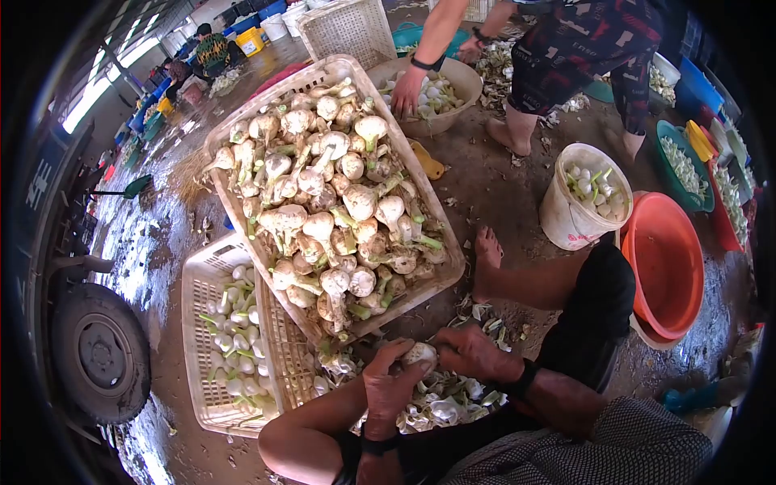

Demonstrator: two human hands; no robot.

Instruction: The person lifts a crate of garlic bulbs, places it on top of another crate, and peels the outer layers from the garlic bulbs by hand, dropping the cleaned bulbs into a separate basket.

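My left hand (391, 377) is closed round a garlic bulb (420, 356), held low in front of me between my knees. Right beside the bulb, the fingers of my right hand (478, 353) are curled together; what they grip, if anything, is hidden. Just beyond my hands, a big pale crate (454, 279) is heaped with dirty, untrimmed garlic bulbs (360, 202). Partly under it at the left, a second crate (192, 356) contains clean white garlic with green stems (234, 343). Peeled garlic skins (444, 404) lie on the ground below my hands.
A white bucket (558, 214) of peeled garlic and nested orange basins (667, 267) stand at right. A barefoot person (582, 56) bends over a round basin (465, 97) behind the heaped crate. A wheel (101, 352) is at left; a teal basin (683, 166) sits far right.
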